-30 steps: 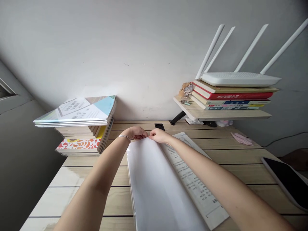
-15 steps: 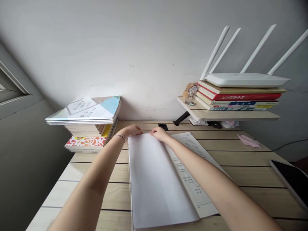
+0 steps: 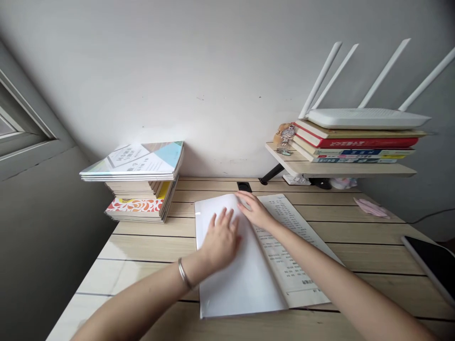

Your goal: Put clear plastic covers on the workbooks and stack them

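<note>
A booklet (image 3: 245, 289) lies open on the slatted wooden desk. Its left side is a blank white sheet, and its right page (image 3: 284, 232) carries printed text. My left hand (image 3: 222, 239), slightly blurred and with a silver bracelet at the wrist, is over the white sheet with its fingers spread. Whether its palm presses on the paper I cannot tell. Near the top of the fold, my right hand (image 3: 254, 208) rests on the booklet with its fingers stretched out, the forearm crossing the printed page.
Stacked books and booklets (image 3: 142, 189) stand at the left. At the right, a small raised shelf (image 3: 341, 169) bears several books (image 3: 366, 142) and a white router (image 3: 366, 117). A dark-screened tablet (image 3: 433, 265) and a pink cloth-like item (image 3: 371, 207) lie on the desk (image 3: 159, 279).
My left hand has left the sheet's top edge and come down over its middle, fingers now spread. My right hand has loosened its pinch and shifted right to the fold.
</note>
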Tool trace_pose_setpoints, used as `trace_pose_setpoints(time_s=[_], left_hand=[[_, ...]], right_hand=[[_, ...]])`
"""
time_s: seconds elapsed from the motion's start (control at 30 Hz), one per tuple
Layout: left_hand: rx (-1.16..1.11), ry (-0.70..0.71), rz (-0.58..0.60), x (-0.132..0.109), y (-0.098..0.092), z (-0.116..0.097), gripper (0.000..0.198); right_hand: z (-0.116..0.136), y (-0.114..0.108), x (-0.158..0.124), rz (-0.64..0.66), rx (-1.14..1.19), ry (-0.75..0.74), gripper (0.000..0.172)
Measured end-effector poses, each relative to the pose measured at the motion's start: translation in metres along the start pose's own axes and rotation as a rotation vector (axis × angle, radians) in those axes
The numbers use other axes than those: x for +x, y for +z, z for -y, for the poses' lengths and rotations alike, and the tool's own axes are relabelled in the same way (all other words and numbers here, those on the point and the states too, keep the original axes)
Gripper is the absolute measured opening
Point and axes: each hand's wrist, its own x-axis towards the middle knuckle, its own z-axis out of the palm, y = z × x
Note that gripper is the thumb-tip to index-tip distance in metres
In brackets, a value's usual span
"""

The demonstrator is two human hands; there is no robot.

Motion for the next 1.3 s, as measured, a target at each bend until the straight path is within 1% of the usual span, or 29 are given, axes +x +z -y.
trace_pose_setpoints(time_s=[0.03, 0.1, 0.13, 0.2, 0.27, 0.33, 0.4, 0.47, 0.53, 0.6, 0.73, 0.8, 0.87, 0.9, 0.97, 1.03, 1.07, 1.13, 1.23, 1.3], left_hand=[[0.005, 0.042, 0.021, -0.017, 0.006, -0.010, 0.053], [0.009, 0.023, 0.070, -0.043, 0.014, -0.024, 0.063], [0.012, 0.002, 0.090, -0.051, 0.017, -0.027, 0.067], [0.022, -0.040, 0.118, -0.060, 0.020, -0.028, 0.071], [0.042, -0.074, 0.124, -0.063, 0.019, -0.021, 0.071], [0.076, -0.125, 0.107, -0.065, 0.017, -0.011, 0.070], [0.124, -0.210, 0.073, -0.067, 0.017, 0.002, 0.069], [0.158, -0.301, 0.058, -0.069, 0.019, 0.013, 0.069], [0.161, -0.357, 0.066, -0.072, 0.022, 0.022, 0.069], [0.150, -0.365, 0.073, -0.074, 0.026, 0.026, 0.070], [0.158, -0.354, 0.046, -0.075, 0.031, 0.027, 0.073], [0.171, -0.350, 0.033, -0.075, 0.034, 0.027, 0.073], [0.181, -0.344, 0.022, -0.075, 0.036, 0.027, 0.073], [0.182, -0.341, 0.018, -0.076, 0.037, 0.028, 0.073], [0.178, -0.340, 0.016, -0.077, 0.036, 0.029, 0.072], [0.171, -0.338, 0.020, -0.077, 0.034, 0.030, 0.069], [0.169, -0.338, 0.023, -0.077, 0.032, 0.030, 0.067], [0.170, -0.337, 0.028, -0.076, 0.028, 0.031, 0.060], [0.181, -0.327, 0.029, -0.076, 0.025, 0.034, 0.051], [0.188, -0.310, 0.015, -0.077, 0.026, 0.035, 0.051]], right_hand=[[-0.001, -0.002, -0.014, 0.052, -0.018, -0.036, 0.045], [0.002, -0.001, -0.038, 0.183, -0.077, -0.036, 0.053], [0.006, 0.000, -0.046, 0.248, -0.119, -0.014, 0.057], [0.015, 0.006, -0.057, 0.354, -0.221, 0.038, 0.061], [0.023, 0.013, -0.060, 0.410, -0.328, 0.077, 0.061], [0.029, 0.020, -0.061, 0.417, -0.416, 0.093, 0.060], [0.030, 0.026, -0.061, 0.391, -0.471, 0.083, 0.059], [0.029, 0.030, -0.062, 0.357, -0.495, 0.064, 0.058], [0.027, 0.031, -0.064, 0.334, -0.503, 0.052, 0.057], [0.027, 0.031, -0.066, 0.332, -0.509, 0.055, 0.057], [0.035, 0.031, -0.064, 0.372, -0.510, 0.092, 0.058], [0.037, 0.031, -0.060, 0.386, -0.478, 0.104, 0.058], [0.034, 0.029, -0.055, 0.360, -0.414, 0.095, 0.056], [0.030, 0.026, -0.051, 0.321, -0.373, 0.089, 0.055], [0.016, 0.014, -0.044, 0.193, -0.303, 0.105, 0.051], [-0.002, -0.005, -0.039, 0.057, -0.281, 0.188, 0.045], [-0.012, -0.016, -0.038, 0.009, -0.290, 0.248, 0.043], [-0.032, -0.041, -0.038, -0.039, -0.333, 0.376, 0.041], [-0.059, -0.076, -0.043, -0.041, -0.435, 0.608, 0.042], [-0.077, -0.092, -0.047, -0.038, -0.474, 0.773, 0.042]])
